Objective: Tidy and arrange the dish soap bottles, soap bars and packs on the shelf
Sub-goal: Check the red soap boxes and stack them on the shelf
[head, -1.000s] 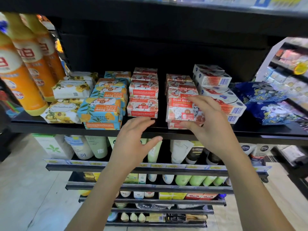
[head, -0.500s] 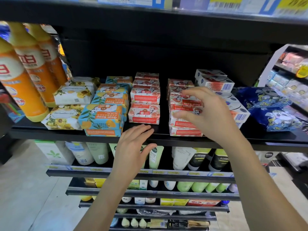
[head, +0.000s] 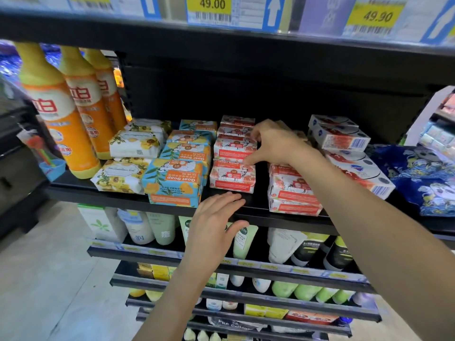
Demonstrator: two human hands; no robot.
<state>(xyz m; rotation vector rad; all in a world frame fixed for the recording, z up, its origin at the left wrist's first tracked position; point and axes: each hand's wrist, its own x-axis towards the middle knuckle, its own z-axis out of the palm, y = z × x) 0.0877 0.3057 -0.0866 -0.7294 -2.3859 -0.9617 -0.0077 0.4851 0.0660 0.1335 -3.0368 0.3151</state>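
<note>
On the black shelf (head: pixel 118 196), three orange dish soap bottles (head: pixel 57 124) stand at the left. White floral soap packs (head: pixel 135 145) and blue goat soap boxes (head: pixel 173 182) lie beside them. Two stacks of red goat soap boxes follow: a middle stack (head: pixel 232 179) and a right stack (head: pixel 293 193). My right hand (head: pixel 274 143) reaches over the right stack and grips the right end of an upper box (head: pixel 234 148) in the middle stack, thumb below and fingers over the top. Just in front of the middle stack, my left hand (head: pixel 215 220) lies flat with its fingertips on the shelf's front edge.
White and red soap boxes (head: pixel 341 136) are piled at the right of the shelf, with a blue printed bag (head: pixel 418 178) beyond them. Price tags (head: pixel 211 7) hang on the shelf above. Tubes and bottles (head: pixel 278 244) fill the lower shelves.
My right hand has left the right red stack and moved left to the middle red stack. My left hand stays at the shelf's front edge.
</note>
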